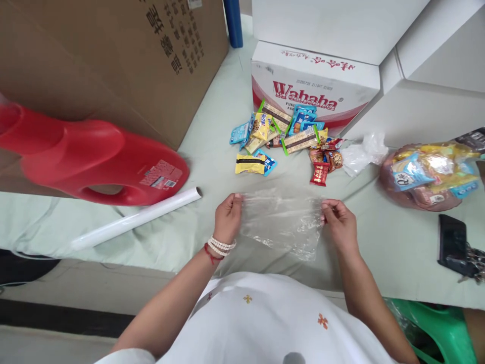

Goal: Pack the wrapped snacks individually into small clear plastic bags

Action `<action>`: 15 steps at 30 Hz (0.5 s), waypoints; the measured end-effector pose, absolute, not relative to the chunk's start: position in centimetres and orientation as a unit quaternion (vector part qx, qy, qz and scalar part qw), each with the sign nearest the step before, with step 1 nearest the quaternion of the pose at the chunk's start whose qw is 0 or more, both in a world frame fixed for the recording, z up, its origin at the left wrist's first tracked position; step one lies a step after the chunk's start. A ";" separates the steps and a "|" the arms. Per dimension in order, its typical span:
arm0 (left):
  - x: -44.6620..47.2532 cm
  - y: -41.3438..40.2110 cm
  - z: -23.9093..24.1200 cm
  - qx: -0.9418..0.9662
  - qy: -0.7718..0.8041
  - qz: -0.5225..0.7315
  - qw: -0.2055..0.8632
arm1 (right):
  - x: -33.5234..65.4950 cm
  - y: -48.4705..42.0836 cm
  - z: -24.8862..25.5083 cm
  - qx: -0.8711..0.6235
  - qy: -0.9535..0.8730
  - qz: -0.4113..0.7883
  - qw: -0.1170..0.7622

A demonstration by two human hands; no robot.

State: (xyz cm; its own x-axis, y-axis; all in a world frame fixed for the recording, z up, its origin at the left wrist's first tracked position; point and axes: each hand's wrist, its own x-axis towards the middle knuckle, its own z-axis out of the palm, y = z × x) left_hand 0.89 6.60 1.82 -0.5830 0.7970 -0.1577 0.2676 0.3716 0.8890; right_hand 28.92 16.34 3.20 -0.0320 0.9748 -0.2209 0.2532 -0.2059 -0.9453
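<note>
A clear plastic bag (282,220) is stretched out flat between my two hands, over the front part of the covered table. My left hand (228,218) pinches its left edge; a white bead bracelet and a red cord circle that wrist. My right hand (340,225) pinches the right upper edge between thumb and fingers. Just beyond the bag lies a loose pile of wrapped snacks (301,142), with green-ended bars, blue, yellow and red packets. A red packet (320,173) and a yellow packet (250,164) lie nearest to the bag.
Behind the snacks stands a Wahaha carton (314,76). At left are a red jug (109,162), a white roll (140,217) and a large brown carton (113,60). Rightward lie crumpled white plastic (366,153), a filled snack bowl (420,199), a phone (452,237) and keys (475,263).
</note>
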 end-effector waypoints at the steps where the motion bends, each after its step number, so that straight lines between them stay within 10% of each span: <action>1: 0.7 6.6 1.8 0.344 0.788 0.433 0.271 | 29.4 16.6 3.1 -0.602 -0.518 0.489 0.360; 15: 2.6 3.4 -0.4 0.583 0.750 0.302 -0.089 | 33.7 18.0 5.9 -0.557 -0.774 0.218 0.210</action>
